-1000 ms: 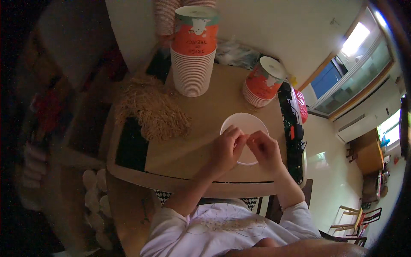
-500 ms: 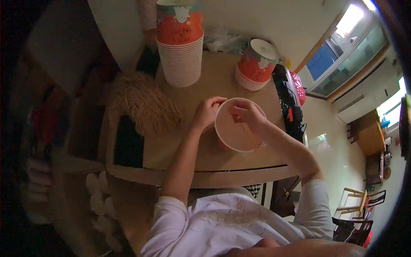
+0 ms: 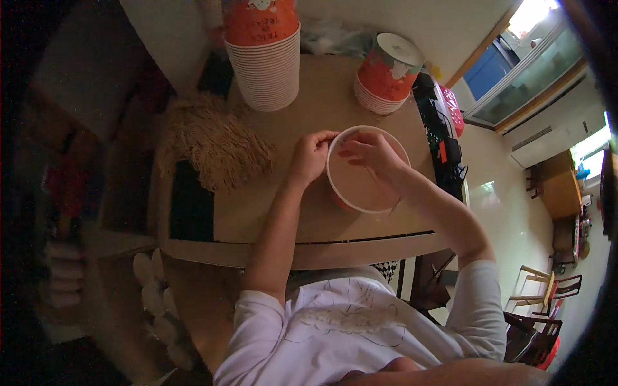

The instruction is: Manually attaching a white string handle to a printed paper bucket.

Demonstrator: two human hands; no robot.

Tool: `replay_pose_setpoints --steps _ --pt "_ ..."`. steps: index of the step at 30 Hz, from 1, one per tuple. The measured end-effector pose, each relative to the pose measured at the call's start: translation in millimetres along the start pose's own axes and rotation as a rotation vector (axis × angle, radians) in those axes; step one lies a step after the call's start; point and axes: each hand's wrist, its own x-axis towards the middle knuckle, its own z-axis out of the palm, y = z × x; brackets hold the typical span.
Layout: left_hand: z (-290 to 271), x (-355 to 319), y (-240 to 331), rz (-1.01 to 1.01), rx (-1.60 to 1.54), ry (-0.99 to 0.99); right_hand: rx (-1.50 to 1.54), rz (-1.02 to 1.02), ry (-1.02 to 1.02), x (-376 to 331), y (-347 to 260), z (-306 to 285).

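In front of me a paper bucket (image 3: 358, 188) with a white rim and an orange outside stands on the table, its open top towards me. My left hand (image 3: 311, 158) is closed on the bucket's left edge, some fingertips hidden by the wall. My right hand (image 3: 374, 154) reaches inside near the far left wall, fingers bent together around a thin brown string (image 3: 371, 172). The string trails under that hand towards the lower right rim; its end at the fingertips is hard to see. To the left lies a heap of brown twisted strings (image 3: 222, 147).
A tall stack of orange and white paper buckets (image 3: 265, 74) rises at the back left. A shorter stack (image 3: 386, 77) stands upside down at the back right. Clear plastic wrapping (image 3: 331, 37) lies against the wall. Dark items (image 3: 444, 138) line the table's right edge.
My view has tilted, so the stacks sit higher in it. My right hand's fingers have shifted towards the bucket's far left wall. The left hand keeps its hold.
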Motion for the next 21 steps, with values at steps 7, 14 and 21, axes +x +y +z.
replay_pose_setpoints --steps 7,14,21 --pt "0.8 -0.9 -2.5 0.059 -0.005 0.004 -0.043 -0.024 -0.063 4.4 4.9 -6.8" --pt "-0.1 -4.2 11.0 -0.036 0.062 -0.064 -0.075 -0.007 -0.022 5.5 5.1 -8.2" --pt "0.5 -6.4 18.3 -0.027 0.057 -0.064 -0.118 -0.003 -0.02 6.7 3.4 -9.0"
